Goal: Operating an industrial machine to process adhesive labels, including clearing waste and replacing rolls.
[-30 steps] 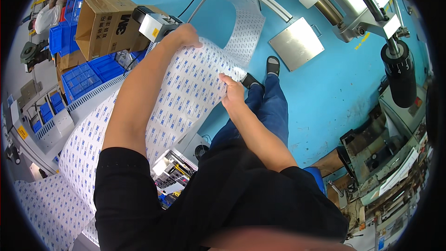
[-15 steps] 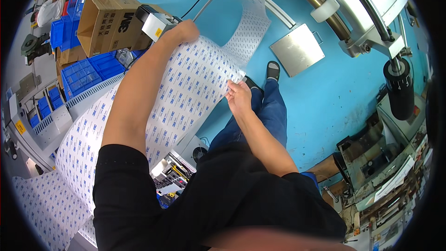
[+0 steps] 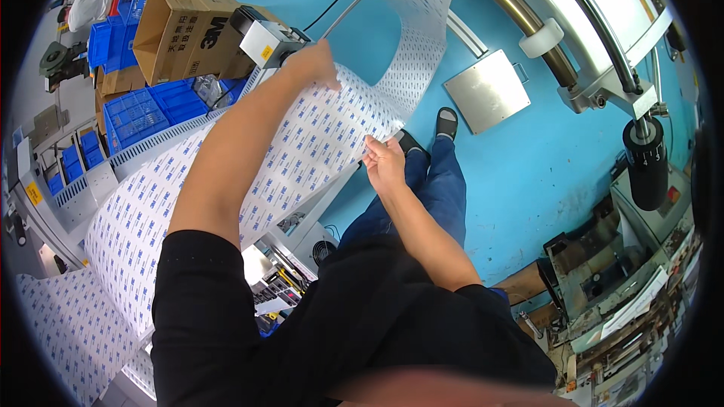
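Observation:
A wide white sheet with small blue print (image 3: 302, 143), like a release liner, runs across the machine in front of me. Over its far left part is my left hand (image 3: 313, 66), slightly blurred, fingers apart, beside a grey metal block with a black knob (image 3: 265, 44). My right hand (image 3: 385, 166) is closed at the sheet's near right edge, thumb on top; the fingers beneath are partly hidden. Beyond my hands the sheet narrows into a curved band (image 3: 418, 53) rising toward the upper rollers.
A brass-coloured roller (image 3: 520, 11) with a white collar and a black cylinder (image 3: 647, 181) stand at the right. A metal plate (image 3: 487, 91) lies on the blue floor (image 3: 520, 173). Left are an open cardboard box (image 3: 185, 34) and blue crates (image 3: 136, 122).
My left hand has loosened from a fist, its fingers now reaching down over the sheet. My right hand stays at the sheet's edge. The whole view has shifted slightly.

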A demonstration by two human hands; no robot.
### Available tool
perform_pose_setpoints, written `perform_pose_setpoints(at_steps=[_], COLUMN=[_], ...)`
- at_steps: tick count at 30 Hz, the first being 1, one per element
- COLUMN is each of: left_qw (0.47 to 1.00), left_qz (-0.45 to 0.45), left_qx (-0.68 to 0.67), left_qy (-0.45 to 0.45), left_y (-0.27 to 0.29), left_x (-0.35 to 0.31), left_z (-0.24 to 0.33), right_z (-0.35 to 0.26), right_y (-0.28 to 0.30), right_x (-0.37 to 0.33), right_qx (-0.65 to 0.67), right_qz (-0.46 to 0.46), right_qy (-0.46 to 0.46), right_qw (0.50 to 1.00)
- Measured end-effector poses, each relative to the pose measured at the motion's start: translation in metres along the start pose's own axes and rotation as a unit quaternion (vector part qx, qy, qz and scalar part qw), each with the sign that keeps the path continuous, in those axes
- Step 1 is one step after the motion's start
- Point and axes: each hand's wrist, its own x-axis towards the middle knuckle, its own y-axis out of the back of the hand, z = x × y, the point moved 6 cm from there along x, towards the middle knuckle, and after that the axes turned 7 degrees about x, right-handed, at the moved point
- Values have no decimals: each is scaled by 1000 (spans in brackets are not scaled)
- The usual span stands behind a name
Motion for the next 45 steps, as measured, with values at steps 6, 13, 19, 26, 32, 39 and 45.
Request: perform_pose_setpoints(at_steps=[6, 13, 19, 26, 32, 39, 45], left_qw=[996, 984, 994, 995, 989, 963, 946], left_qz=[66, 177, 85, -4, 73, 5, -34], left_qx=[-58, -11, 36, 85, 6, -130, -188], left_qy=[-23, -5, -54, -60, -129, -235, -261], left_y=[5, 58, 58, -45, -112, -215, -215], left_x=[36, -38, -89, -132, -159, -192, -233], left_z=[-38, -74, -95, -124, -63, 67, 230], right_z=[7, 43, 47, -51, -205, -270, -370], right_y=[1, 54, 82, 133, 276, 338, 305], right_x=[7, 62, 56, -42, -216, -368, -413], right_qx=[-14, -39, -241, -355, -426, -418, -394], right_qz=[5, 91, 145, 97, 206, 345, 336], right_qy=[-15, -76, -169, -100, 52, 102, 166], right_qw=[1000, 992, 945, 924, 879, 834, 840])
